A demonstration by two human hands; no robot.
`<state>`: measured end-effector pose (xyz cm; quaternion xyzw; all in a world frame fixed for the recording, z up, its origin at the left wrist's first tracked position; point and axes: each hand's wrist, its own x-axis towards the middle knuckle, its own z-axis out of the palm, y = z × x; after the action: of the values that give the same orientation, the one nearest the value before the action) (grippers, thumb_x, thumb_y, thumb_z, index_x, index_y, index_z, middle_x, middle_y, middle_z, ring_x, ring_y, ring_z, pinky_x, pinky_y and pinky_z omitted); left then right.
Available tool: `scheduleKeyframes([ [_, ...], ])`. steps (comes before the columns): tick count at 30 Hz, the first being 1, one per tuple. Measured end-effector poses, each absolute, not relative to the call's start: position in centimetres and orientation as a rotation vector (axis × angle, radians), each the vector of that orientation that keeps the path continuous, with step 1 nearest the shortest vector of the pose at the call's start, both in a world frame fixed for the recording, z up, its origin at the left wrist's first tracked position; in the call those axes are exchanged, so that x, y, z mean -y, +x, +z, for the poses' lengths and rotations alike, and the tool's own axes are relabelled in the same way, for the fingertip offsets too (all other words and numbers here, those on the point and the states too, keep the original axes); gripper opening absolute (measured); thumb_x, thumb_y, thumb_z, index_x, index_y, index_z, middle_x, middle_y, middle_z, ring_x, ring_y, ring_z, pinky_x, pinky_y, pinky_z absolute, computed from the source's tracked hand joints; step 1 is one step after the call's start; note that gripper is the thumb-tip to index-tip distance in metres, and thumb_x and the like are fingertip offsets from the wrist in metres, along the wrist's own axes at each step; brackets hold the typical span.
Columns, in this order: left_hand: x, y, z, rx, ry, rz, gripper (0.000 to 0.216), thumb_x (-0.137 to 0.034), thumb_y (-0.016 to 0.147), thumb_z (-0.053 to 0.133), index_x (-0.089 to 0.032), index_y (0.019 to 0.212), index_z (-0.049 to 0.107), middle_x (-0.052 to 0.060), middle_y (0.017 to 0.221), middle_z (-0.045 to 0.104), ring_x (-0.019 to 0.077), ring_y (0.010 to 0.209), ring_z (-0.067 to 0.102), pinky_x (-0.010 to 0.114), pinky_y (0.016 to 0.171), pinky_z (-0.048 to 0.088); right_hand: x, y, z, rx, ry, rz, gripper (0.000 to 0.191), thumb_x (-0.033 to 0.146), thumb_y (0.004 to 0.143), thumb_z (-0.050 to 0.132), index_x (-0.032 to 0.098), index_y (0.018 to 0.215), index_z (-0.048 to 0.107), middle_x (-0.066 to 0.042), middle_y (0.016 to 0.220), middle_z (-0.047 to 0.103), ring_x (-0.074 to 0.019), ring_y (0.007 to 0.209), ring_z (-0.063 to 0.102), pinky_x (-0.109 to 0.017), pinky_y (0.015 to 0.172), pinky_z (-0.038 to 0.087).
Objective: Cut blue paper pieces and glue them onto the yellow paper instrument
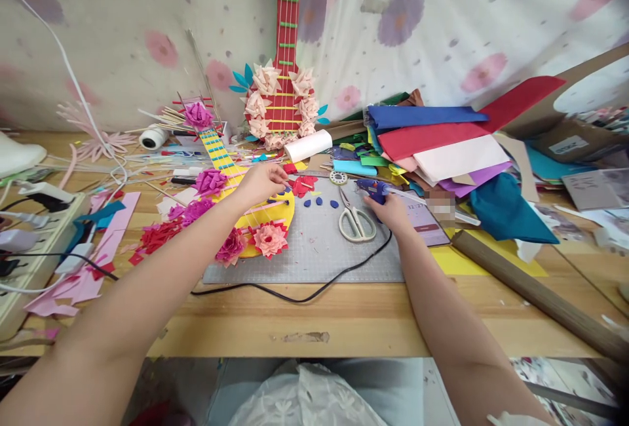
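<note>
My left hand [263,183] is raised over the yellow paper guitar [244,215], its fingers pinched on a small red paper piece [289,168]. Pink and magenta paper flowers [270,239] decorate the guitar's body. More red paper petals [303,185] lie just right of the fingertips. My right hand [390,210] is closed around a blue glue gun [372,189], whose black cord [314,296] curves across the table's front. Between the hands, small dark-blue paper drops [319,201] and white-handled scissors [358,224] lie on the grey cutting mat [314,259].
A red paper guitar [286,101] with pale flowers leans against the curtain. Coloured paper sheets [437,137] are piled behind a phone [422,219] at right. A brown roll [531,288] lies at the right; a power strip [39,249] and paper scraps [91,275] are at left.
</note>
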<state>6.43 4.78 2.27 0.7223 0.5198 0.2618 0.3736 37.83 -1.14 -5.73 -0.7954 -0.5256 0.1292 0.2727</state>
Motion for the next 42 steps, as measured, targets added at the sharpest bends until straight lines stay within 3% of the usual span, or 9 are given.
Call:
scheduleKeyframes([
  [6, -4.6, 6.6, 2.2, -1.316, 1.858, 0.720, 0.022, -0.010, 0.057, 0.063, -0.016, 0.078, 0.060, 0.004, 0.076, 0.068, 0.0184, 0.075, 0.066, 0.029, 0.064, 0.052, 2.1, 36.2, -2.9, 1.242, -1.659, 0.676, 0.048, 0.054, 0.066, 0.061, 0.012, 0.090, 0.063, -0.006, 0.072, 0.061, -0.0147, 0.059, 0.054, -0.026, 0.052, 0.040],
  [11, -4.2, 7.0, 2.5, -1.413, 1.882, 0.712, 0.026, -0.012, 0.058, 0.063, -0.018, 0.083, 0.058, 0.002, 0.075, 0.067, 0.0176, 0.074, 0.065, 0.027, 0.061, 0.050, 2.8, 32.7, -0.7, 1.532, -1.473, 0.905, 0.046, 0.056, 0.062, 0.067, 0.014, 0.081, 0.065, -0.002, 0.063, 0.059, -0.0110, 0.053, 0.050, -0.025, 0.051, 0.039],
  [15, -4.0, 7.1, 2.6, -1.457, 1.890, 0.713, 0.027, -0.013, 0.058, 0.063, -0.018, 0.084, 0.057, 0.001, 0.076, 0.067, 0.0168, 0.073, 0.065, 0.025, 0.060, 0.049, 2.7, 30.1, -1.0, 1.626, -1.341, 0.909, 0.045, 0.054, 0.065, 0.067, 0.016, 0.089, 0.067, -0.003, 0.073, 0.065, -0.0146, 0.065, 0.057, -0.028, 0.061, 0.044],
  [42, -4.5, 6.5, 2.3, -1.527, 1.859, 0.603, 0.031, -0.013, 0.057, 0.066, -0.018, 0.086, 0.058, 0.001, 0.078, 0.068, 0.0154, 0.066, 0.065, 0.022, 0.052, 0.046, 1.5, 28.7, -2.4, 1.677, -1.395, 0.881, 0.045, 0.056, 0.067, 0.065, 0.019, 0.091, 0.069, -0.003, 0.074, 0.067, -0.0159, 0.065, 0.058, -0.029, 0.063, 0.046],
])
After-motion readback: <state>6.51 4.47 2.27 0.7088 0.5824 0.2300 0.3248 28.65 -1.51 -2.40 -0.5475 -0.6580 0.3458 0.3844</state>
